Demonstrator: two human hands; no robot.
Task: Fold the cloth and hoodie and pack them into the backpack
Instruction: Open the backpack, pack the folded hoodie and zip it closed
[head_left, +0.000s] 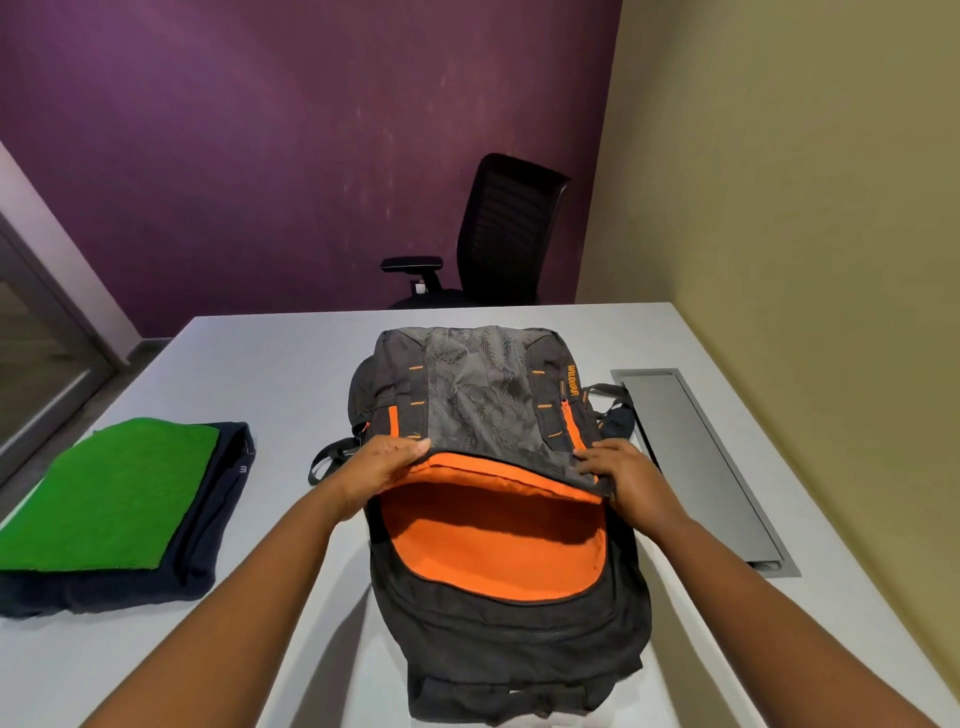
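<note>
The backpack (498, 467) lies flat on the white table (270, 364), centred in front of the person, its top end nearest the camera. It is dark grey with orange trim and a patterned front panel. The main compartment is unzipped and gapes open, exposing the orange lining (493, 540).

The left hand (384, 467) grips the left side of the opened front flap at its edge, thumb on top. The right hand (623, 478) grasps the right side of the same flap, fingers bent over the fabric. Both hands hold the flap raised off the lining. How far the fingertips reach under the flap cannot be determined from this angle.

The folded green cloth (114, 493) lies on top of the folded dark hoodie (208, 535). This stack sits on the table well to the left of the backpack, apart from it.

A metal cable tray (706, 467) is recessed into the table just right of the backpack. A black office chair (498, 234) stands beyond the far edge of the table, against the purple wall (260, 130).
</note>
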